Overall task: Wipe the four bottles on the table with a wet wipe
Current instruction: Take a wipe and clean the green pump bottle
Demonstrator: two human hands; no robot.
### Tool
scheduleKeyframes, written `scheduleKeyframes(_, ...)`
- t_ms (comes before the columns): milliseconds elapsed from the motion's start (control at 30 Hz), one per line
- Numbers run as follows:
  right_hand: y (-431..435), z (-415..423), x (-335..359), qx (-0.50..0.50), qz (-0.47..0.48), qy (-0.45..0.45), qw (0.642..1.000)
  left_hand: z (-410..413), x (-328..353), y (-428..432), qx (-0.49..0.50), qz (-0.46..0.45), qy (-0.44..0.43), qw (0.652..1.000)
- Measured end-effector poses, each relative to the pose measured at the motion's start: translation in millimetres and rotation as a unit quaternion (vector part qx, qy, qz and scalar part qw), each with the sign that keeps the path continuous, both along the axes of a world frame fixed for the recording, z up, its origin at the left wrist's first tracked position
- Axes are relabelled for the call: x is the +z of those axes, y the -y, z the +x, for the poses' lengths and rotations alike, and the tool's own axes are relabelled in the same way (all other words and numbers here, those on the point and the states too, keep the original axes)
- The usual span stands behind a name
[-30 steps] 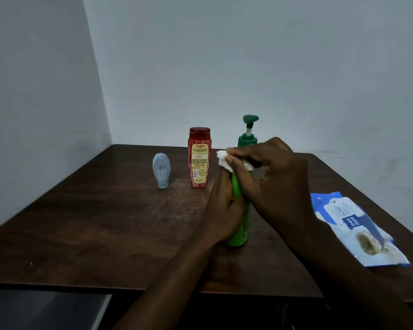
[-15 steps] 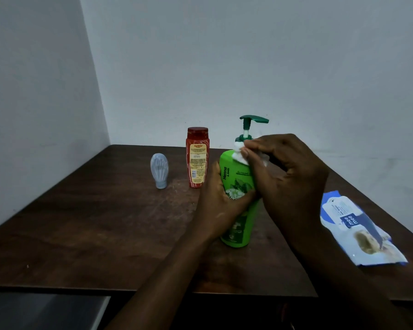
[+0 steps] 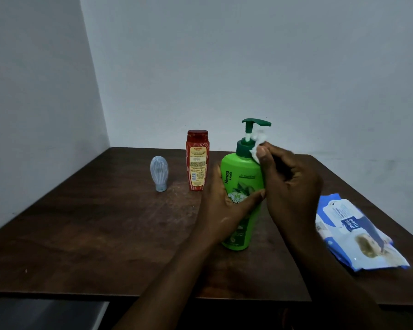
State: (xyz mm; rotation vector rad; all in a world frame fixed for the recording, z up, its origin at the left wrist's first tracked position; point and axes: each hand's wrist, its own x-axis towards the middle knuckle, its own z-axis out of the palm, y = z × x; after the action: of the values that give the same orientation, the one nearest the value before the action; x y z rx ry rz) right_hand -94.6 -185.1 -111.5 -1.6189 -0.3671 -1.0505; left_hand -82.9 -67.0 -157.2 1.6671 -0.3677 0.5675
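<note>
One bottle mid-wipe, others apparently pending.
Left hand (image 3: 222, 208) clasps green plastic pump bottle (image 3: 244, 171); right hand (image 3: 293, 186) pinches crumpled white wet wipe (image 3: 258, 142) at its neck.

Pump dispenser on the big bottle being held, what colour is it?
The pump dispenser is dark green, darker than the bright green bottle; head view.

I read this setting as a plain domestic room. Evidence: a dark wooden table (image 3: 105, 234) is set into a corner where two bare, pale painted walls (image 3: 224, 67) meet. The items on the table are household toiletries: a green pump bottle (image 3: 243, 177) labelled Henna & Amla, a red bottle (image 3: 197, 160), a small pale-blue bottle (image 3: 159, 172) and a blue-and-white wet-wipe pack (image 3: 358, 234). The lighting is dim.
</note>
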Motion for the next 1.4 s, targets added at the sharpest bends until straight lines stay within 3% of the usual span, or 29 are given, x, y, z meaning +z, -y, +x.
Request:
scheduleKeyframes(100,-3,-3,-1,0.054,0.019,-0.092,0.994,0,-1,-1,0.005,0.012,0.009,1.0)
scheduleKeyframes(400,4,29,40,0.21,0.004,-0.209,0.955,-2,3,-1,-0.002,0.015,0.016,1.0)
scheduleKeyframes(567,11,50,50,0.394,0.084,-0.288,0.869,-4,5,-1,0.001,0.017,0.016,1.0)
scheduleKeyframes(633,15,51,45,0.41,0.07,-0.287,0.863,-3,6,-1,-0.001,0.017,0.008,1.0)
scheduleKeyframes(800,10,24,24,0.277,0.025,-0.186,0.942,-1,3,-1,0.001,0.006,-0.002,1.0)
scheduleKeyframes(967,3,-8,1,0.09,0.033,-0.089,0.991,-1,1,-1,-0.006,0.006,0.002,1.0)
scheduleKeyframes(1167,-12,-14,-5,-0.048,-0.049,0.046,0.997,1,-2,-2,-0.019,-0.005,0.004,1.0)
scheduleKeyframes(1400,-16,-4,8,-0.082,-0.087,0.107,0.987,3,-6,-1,-0.018,-0.008,0.001,1.0)
